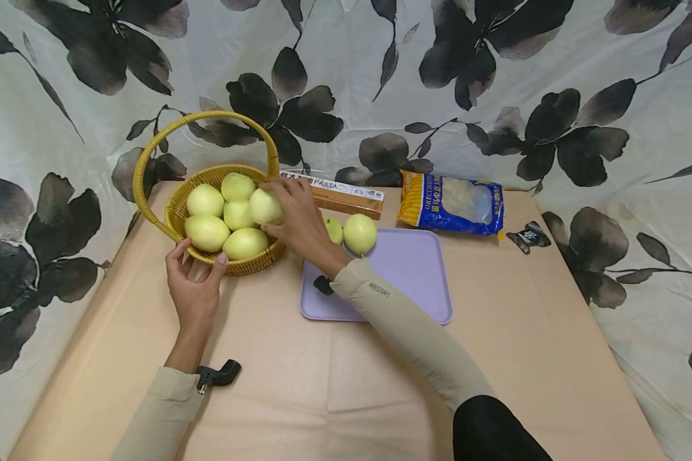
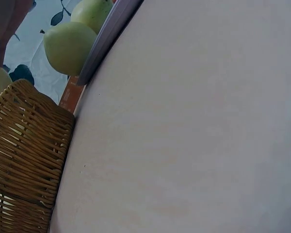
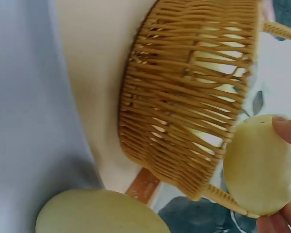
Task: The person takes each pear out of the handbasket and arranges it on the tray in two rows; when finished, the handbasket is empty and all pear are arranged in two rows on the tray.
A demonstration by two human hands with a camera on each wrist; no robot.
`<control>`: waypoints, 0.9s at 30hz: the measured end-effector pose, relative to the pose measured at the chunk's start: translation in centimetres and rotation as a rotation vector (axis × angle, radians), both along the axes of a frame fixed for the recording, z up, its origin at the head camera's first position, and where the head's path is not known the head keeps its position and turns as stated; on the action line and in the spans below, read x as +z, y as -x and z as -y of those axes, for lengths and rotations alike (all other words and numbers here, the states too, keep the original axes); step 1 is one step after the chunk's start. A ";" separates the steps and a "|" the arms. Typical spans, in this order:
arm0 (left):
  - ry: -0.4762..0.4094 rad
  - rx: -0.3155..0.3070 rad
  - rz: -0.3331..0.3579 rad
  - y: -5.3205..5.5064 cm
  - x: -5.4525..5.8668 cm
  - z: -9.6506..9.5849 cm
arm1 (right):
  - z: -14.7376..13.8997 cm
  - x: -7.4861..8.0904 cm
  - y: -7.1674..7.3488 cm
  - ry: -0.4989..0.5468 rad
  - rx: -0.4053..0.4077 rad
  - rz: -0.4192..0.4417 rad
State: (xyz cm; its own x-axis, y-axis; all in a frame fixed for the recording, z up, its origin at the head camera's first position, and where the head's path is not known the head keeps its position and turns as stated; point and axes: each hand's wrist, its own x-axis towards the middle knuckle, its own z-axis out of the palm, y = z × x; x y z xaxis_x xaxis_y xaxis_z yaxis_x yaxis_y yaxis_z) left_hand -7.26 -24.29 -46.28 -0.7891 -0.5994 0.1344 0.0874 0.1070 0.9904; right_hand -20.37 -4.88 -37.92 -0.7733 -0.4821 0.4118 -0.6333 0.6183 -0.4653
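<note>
A yellow wicker basket (image 1: pixel 254 264) with a tall arched handle holds several yellow-green apples (image 1: pixel 207 233). At the basket's right rim my right hand (image 1: pixel 302 214) grips one yellow-green apple (image 3: pixel 262 165); the right wrist view shows thumb and fingers on opposite sides of it. My left hand (image 1: pixel 194 288) holds the near left rim of the basket, thumb and index finger spread against it. The left wrist view shows the basket's woven wall (image 2: pixel 29 155) but not the left hand. Another apple (image 1: pixel 360 234) sits at the back of a lilac tray (image 1: pixel 403 275), with a greener fruit (image 1: pixel 334 230) partly hidden beside it.
A brown pasta box (image 1: pixel 348 198) lies behind the tray. Right of the box is a blue and yellow pasta bag (image 1: pixel 452 203), then a small black packet (image 1: pixel 528 237). A white floral cloth (image 1: pixel 380 83) hangs behind the beige table (image 1: pixel 300 397).
</note>
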 end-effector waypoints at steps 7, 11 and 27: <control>0.005 0.001 -0.004 0.0 0.0 0.0 | -2.0 0.9 -1.4 0.124 0.015 -0.045; 0.003 0.002 0.000 -0.1 0.0 0.0 | -3.6 1.2 -1.8 0.169 0.008 -0.052; 0.000 0.003 0.015 0.0 0.1 0.2 | -11.6 0.8 -2.2 0.295 -0.150 -0.102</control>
State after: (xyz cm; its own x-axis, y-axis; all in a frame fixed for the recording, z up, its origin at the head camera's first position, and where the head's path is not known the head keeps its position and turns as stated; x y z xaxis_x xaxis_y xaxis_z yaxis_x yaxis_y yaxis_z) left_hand -7.31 -24.47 -46.19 -0.7891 -0.6019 0.1227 0.0724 0.1071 0.9916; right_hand -18.19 6.69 -37.10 -0.7741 -0.2151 0.5954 -0.5982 0.5563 -0.5767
